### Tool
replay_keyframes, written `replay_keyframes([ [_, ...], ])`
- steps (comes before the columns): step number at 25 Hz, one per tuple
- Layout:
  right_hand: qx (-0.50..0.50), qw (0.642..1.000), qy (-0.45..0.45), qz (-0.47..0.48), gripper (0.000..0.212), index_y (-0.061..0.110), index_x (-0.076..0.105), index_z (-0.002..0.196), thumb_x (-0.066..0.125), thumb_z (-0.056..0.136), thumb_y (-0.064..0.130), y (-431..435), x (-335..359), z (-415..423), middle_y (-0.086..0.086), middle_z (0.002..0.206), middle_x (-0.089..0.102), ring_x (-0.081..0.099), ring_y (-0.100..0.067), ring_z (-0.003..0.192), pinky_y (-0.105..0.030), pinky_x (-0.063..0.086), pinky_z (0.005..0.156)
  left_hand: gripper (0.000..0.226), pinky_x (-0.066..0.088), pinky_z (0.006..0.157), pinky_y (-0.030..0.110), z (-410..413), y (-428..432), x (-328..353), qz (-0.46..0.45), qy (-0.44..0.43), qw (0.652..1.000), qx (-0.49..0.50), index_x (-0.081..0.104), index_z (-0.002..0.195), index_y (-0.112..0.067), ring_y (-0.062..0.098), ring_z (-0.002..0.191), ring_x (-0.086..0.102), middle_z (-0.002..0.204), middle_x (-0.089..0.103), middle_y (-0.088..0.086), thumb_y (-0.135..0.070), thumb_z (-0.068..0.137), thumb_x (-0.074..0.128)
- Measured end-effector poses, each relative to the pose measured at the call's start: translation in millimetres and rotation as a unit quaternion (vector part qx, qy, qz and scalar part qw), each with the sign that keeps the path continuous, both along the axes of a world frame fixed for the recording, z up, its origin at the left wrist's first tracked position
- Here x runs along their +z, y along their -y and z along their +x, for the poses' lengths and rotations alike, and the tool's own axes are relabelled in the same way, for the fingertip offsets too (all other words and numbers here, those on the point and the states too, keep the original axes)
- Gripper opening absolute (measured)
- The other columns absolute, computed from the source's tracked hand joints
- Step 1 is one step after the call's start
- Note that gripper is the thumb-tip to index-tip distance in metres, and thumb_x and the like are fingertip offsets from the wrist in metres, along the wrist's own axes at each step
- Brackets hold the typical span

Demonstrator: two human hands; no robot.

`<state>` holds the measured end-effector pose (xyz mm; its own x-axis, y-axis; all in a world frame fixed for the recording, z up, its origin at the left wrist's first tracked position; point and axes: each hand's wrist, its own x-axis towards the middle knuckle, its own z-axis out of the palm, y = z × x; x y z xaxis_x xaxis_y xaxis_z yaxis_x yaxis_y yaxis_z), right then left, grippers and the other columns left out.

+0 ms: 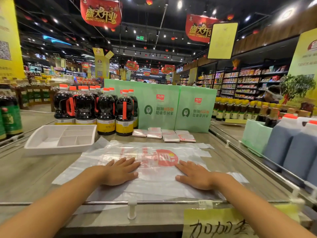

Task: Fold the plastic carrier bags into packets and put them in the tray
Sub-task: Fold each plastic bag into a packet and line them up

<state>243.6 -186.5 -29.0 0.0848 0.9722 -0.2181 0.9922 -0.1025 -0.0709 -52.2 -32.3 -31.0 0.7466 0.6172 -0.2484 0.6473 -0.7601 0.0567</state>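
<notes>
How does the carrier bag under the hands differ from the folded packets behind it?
The carrier bag lies spread flat; the folded packets are small rectangles. The left hand and right hand press the bag; nothing touches the packets. The bag lies nearer; the packets sit by the green boxes. Both are pale plastic with red print, outside the tray.

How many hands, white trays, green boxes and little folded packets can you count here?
Hands: 2 (left hand, right hand)
White tray: 1
Green boxes: 2
Folded packets: 4
Total: 9
</notes>
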Motion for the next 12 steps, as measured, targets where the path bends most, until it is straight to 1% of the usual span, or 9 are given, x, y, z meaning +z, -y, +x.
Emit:
replay_keyframes([
  [2, -0.004, 1.000, -0.019, 0.016, 0.081, 0.035, 0.000, 0.163, 0.024, 0.096, 0.074, 2.6, 0.6, -4.3, 0.006, 0.171, -0.006, -0.008, -0.018, 0.157, -0.043, -0.002, 0.127, 0.063, -0.005, 0.125, 0.051, -3.9, 1.5, -1.9, 0.003, 0.034, 0.999, -0.004, -0.001, 0.160, -0.044, 0.018, 0.157, -0.010, 0.170, -0.010, -0.011, -0.064, 0.104, 0.019],
  [4, 0.009, 0.999, -0.038, 0.025, 0.086, 0.038, 0.003, 0.162, 0.030, 0.092, 0.079, 7.6, 2.9, -8.4, 0.010, 0.171, -0.003, -0.007, -0.015, 0.157, -0.042, -0.001, 0.127, 0.071, -0.005, 0.126, 0.049, -5.9, 3.0, 1.7, -0.014, 0.061, 0.998, -0.022, 0.006, 0.160, -0.046, 0.014, 0.157, -0.008, 0.170, -0.005, -0.015, -0.073, 0.098, 0.027],
  [7, 0.039, 0.995, -0.084, 0.034, 0.090, 0.043, 0.007, 0.161, 0.041, 0.088, 0.082, 13.8, 6.9, -15.2, 0.020, 0.169, 0.000, -0.004, -0.007, 0.155, -0.040, 0.001, 0.128, 0.081, 0.003, 0.127, 0.044, -5.3, 7.9, 5.1, -0.041, 0.100, 0.993, -0.054, 0.016, 0.159, -0.047, 0.010, 0.156, 0.000, 0.169, 0.004, -0.018, -0.078, 0.091, 0.044],
  [9, 0.048, 0.994, -0.088, 0.047, 0.087, 0.040, 0.016, 0.161, 0.045, 0.089, 0.080, 14.4, 7.9, -19.6, 0.019, 0.169, 0.009, 0.006, -0.007, 0.155, -0.037, 0.008, 0.128, 0.080, 0.008, 0.127, 0.041, -5.7, 9.3, 5.0, -0.052, 0.116, 0.990, -0.053, 0.021, 0.158, -0.047, 0.010, 0.155, 0.009, 0.168, 0.010, -0.018, -0.078, 0.090, 0.048],
  [12, 0.040, 0.993, -0.065, 0.088, 0.074, 0.035, 0.030, 0.159, 0.049, 0.095, 0.068, 15.6, 10.2, -23.3, 0.015, 0.165, 0.027, 0.026, -0.011, 0.151, -0.035, 0.022, 0.124, 0.076, 0.015, 0.126, 0.038, -5.3, 7.6, 3.4, -0.034, 0.144, 0.988, -0.054, 0.033, 0.156, -0.044, 0.010, 0.153, 0.020, 0.166, 0.020, -0.018, -0.077, 0.090, 0.048],
])
